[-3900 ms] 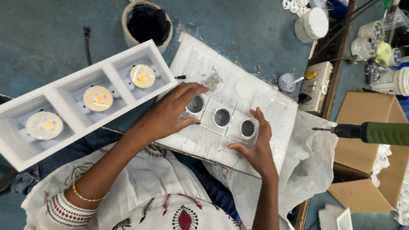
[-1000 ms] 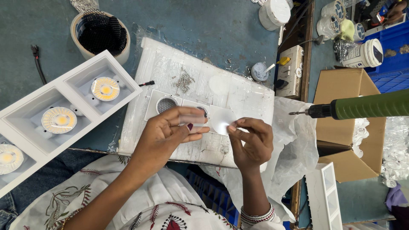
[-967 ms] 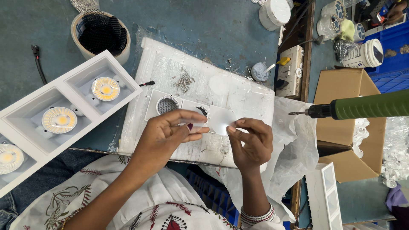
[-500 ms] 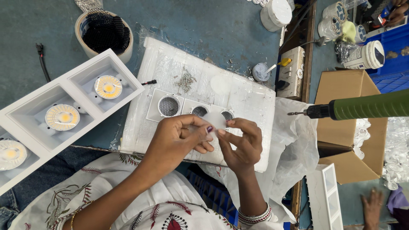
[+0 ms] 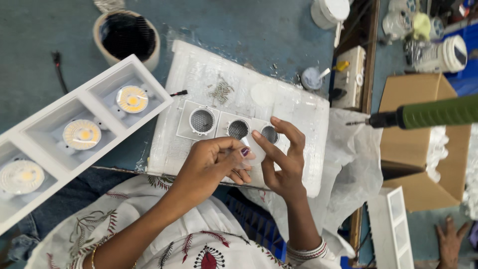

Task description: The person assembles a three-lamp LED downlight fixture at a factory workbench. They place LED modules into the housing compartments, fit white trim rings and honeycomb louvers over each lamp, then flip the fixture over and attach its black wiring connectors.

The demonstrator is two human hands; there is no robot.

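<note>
Between the two hands: a small translucent disc (image 5: 255, 151), frosted plastic look, round, pinched at its edges. Left hand (image 5: 211, 164) curls in from the lower left, thumb and fingertips closed on the disc's near edge. Right hand (image 5: 282, 159) comes up from below, index and thumb on the disc, remaining fingers fanned over the far end of the three-cell frame (image 5: 226, 127).

Just beyond the fingertips: that frame, white, square cells, each with a round dark honeycomb mesh insert. It lies on a white foam slab (image 5: 234, 94) wrapped in clear crinkled film. A small heap of metal screws (image 5: 220, 91) sits on the slab further out.

Left of the left hand: long white three-bay housing (image 5: 74, 134), matte, with round yellow LED modules in the bays. Beyond it, a tape roll (image 5: 127, 37) on the teal surface (image 5: 50, 40).

Right of the right hand: green-handled screwdriver (image 5: 423, 113), hanging level over a cardboard box (image 5: 423, 144).
</note>
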